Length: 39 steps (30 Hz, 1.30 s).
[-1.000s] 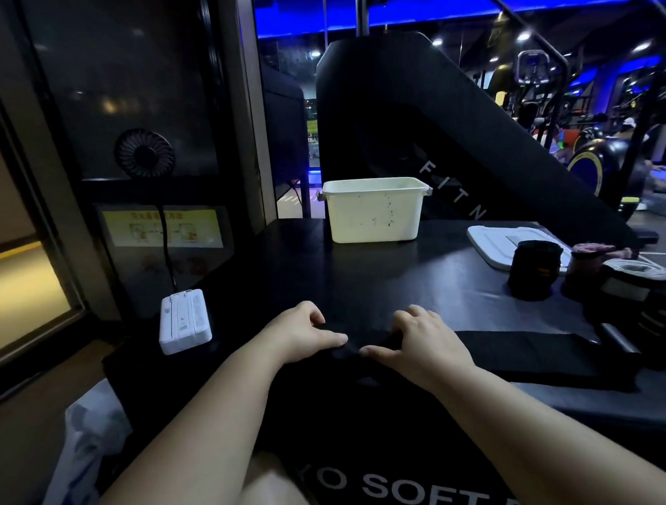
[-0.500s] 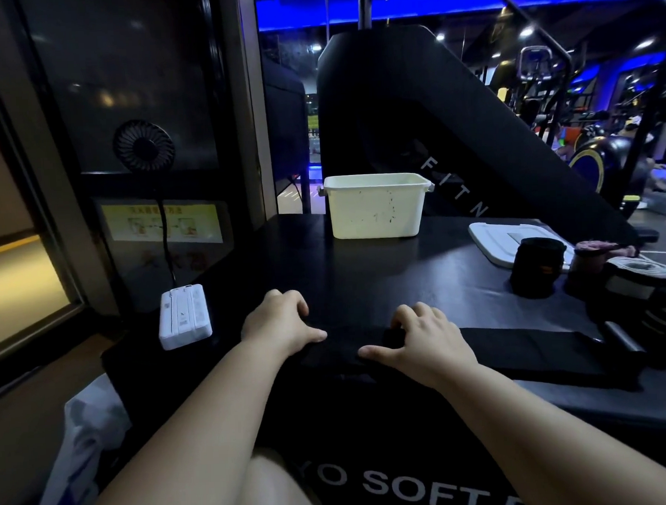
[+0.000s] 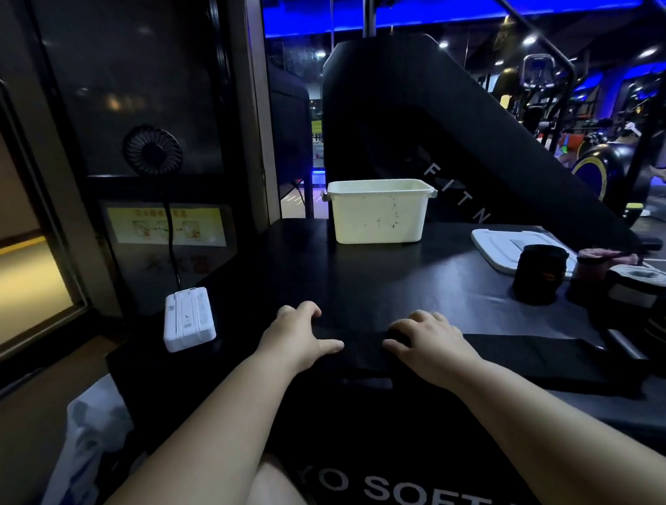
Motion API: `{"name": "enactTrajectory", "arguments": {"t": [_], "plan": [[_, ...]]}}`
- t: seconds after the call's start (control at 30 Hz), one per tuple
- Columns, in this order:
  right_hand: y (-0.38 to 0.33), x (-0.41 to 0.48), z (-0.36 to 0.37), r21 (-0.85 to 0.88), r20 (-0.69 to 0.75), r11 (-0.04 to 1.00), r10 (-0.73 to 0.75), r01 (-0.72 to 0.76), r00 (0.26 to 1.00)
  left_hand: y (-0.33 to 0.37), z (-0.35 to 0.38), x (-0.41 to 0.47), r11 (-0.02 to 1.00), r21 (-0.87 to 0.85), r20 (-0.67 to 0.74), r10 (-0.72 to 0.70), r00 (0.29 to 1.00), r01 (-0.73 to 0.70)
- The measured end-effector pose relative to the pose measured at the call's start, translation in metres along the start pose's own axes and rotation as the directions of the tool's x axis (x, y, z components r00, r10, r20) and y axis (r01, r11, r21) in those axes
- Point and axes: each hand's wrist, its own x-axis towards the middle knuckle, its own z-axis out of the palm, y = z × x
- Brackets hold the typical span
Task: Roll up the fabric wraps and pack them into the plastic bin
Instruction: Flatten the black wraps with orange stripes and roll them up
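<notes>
Fabric wrap (image 3: 530, 358), black and hard to separate from the black table (image 3: 364, 281) beneath it, lies flat along the table's near edge. Its loose length runs off to the right, and its left end sits under the two hands. The left hand (image 3: 301, 339) and the right hand (image 3: 428, 338) rest on that end side by side, a little apart. The fingers of each curl over the far edge and the thumbs point toward each other along the near side, so each hand grips the fabric between fingers and thumb (the dim light hides whether any roll has formed under them). The plastic bin (image 3: 379, 215), white and open-topped, stands at the far side of the table, well apart from the hands; its inside cannot be seen from this angle. A white lid (image 3: 504, 247) lies flat to the right of the bin. Just in front of the lid a rolled black wrap (image 3: 541, 276) stands on end, with a pinkish roll (image 3: 594, 265) and a white-topped roll (image 3: 642, 286) near it further right. A small white device (image 3: 188, 318) sits at the table's left edge.
</notes>
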Motion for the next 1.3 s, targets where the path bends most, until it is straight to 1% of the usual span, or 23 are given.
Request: {"name": "enactTrajectory", "arguments": {"t": [0.13,0.23,0.3,0.37,0.43,0.47,0.53,0.6,0.67,0.77,0.83,0.9,1.0,1.1,1.2,1.3], "plan": [[0.007,0.001,-0.01,-0.057,0.05,0.998,-0.035,0.038,0.998,0.004,0.001,0.004,1.0,-0.022,-0.02,-0.005,1.0,0.005],[0.011,0.001,-0.015,-0.15,0.066,0.987,-0.051,0.061,0.997,0.007,0.003,0.01,1.0,0.018,-0.099,0.016,0.995,-0.014],[0.011,0.003,-0.018,-0.196,0.075,0.98,-0.029,0.043,0.997,0.012,0.004,0.013,0.999,0.033,-0.135,0.04,0.99,-0.036],[0.011,0.005,-0.021,-0.205,0.091,0.979,0.006,0.013,0.996,0.018,0.008,0.015,0.99,0.13,-0.184,0.085,0.979,-0.062],[0.012,0.009,-0.024,-0.163,0.13,0.986,0.046,-0.025,0.99,0.026,0.012,0.014,0.954,0.282,-0.263,0.179,0.948,-0.102],[0.012,0.01,-0.025,-0.136,0.142,0.99,0.065,-0.046,0.988,0.031,0.014,0.011,0.938,0.32,-0.285,0.23,0.931,-0.134],[0.014,0.013,-0.026,-0.115,0.146,0.991,0.088,-0.072,0.985,0.039,0.018,0.003,0.929,0.311,-0.253,0.284,0.925,-0.2],[0.015,0.014,-0.026,-0.106,0.135,0.991,0.092,-0.078,0.987,0.041,0.02,-0.006,0.961,0.166,-0.118,0.242,0.963,-0.221],[0.017,0.014,-0.025,-0.09,0.125,0.993,0.09,-0.079,0.988,0.04,0.018,-0.014,0.975,0.042,0.032,0.218,0.975,-0.219],[0.021,0.016,-0.026,-0.06,0.108,0.996,0.075,-0.069,0.991,0.035,0.012,-0.011,0.964,-0.013,0.149,0.265,0.953,-0.266],[0.023,0.018,-0.027,-0.044,0.107,0.997,0.069,-0.065,0.992,0.033,0.01,-0.004,0.95,-0.039,0.203,0.31,0.929,-0.309],[0.025,0.02,-0.028,-0.038,0.109,0.997,0.074,-0.071,0.991,0.032,0.013,0.006,0.943,-0.062,0.196,0.333,0.922,-0.327],[0.033,0.029,-0.03,-0.031,0.117,0.997,0.075,-0.072,0.99,0.033,0.022,0.024,0.943,-0.043,0.157,0.332,0.93,-0.33],[0.042,0.036,-0.04,-0.022,0.18,0.996,0.092,-0.09,0.979,0.04,0.033,0.041,0.951,-0.01,0.112,0.309,0.944,-0.31],[0.051,0.042,-0.055,-0.092,0.22,0.991,0.118,-0.1,0.968,0.051,0.044,0.057,0.961,0.019,0.063,0.274,0.96,-0.276],[0.061,0.049,-0.058,-0.188,0.252,0.976,0.158,-0.111,0.955,0.067,0.056,0.068,0.97,0.041,0.049,0.236,0.97,-0.238]]}}
